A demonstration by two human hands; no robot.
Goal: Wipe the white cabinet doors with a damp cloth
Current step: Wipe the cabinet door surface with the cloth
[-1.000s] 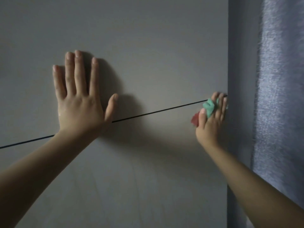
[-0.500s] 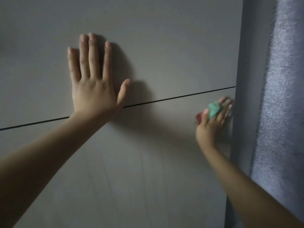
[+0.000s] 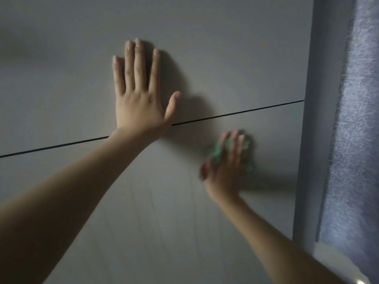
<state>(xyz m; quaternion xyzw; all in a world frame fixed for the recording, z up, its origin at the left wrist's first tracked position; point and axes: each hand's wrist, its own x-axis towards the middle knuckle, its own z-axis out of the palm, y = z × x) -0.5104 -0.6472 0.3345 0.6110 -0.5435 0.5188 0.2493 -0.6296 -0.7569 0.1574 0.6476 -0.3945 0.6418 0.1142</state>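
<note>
The flat, matte white cabinet doors [image 3: 225, 58] fill most of the view, dim and grey in the low light. A thin dark gap [image 3: 235, 113] runs at a slant between the upper panel and the lower panel. Faint vertical streaks mark the lower panel. A smooth grey vertical frame strip [image 3: 307, 119] borders the doors on the right. Beside it hangs a coarse-woven blue-grey curtain [image 3: 356, 119]. The left hand [image 3: 139, 95] lies flat on the upper panel, fingers straight and spread, its heel at the gap. The right hand [image 3: 227, 167], blurred, presses a crumpled green cloth [image 3: 220, 150] against the lower panel just below the gap, fingers extended over the cloth. A reddish patch shows by the thumb.
</note>
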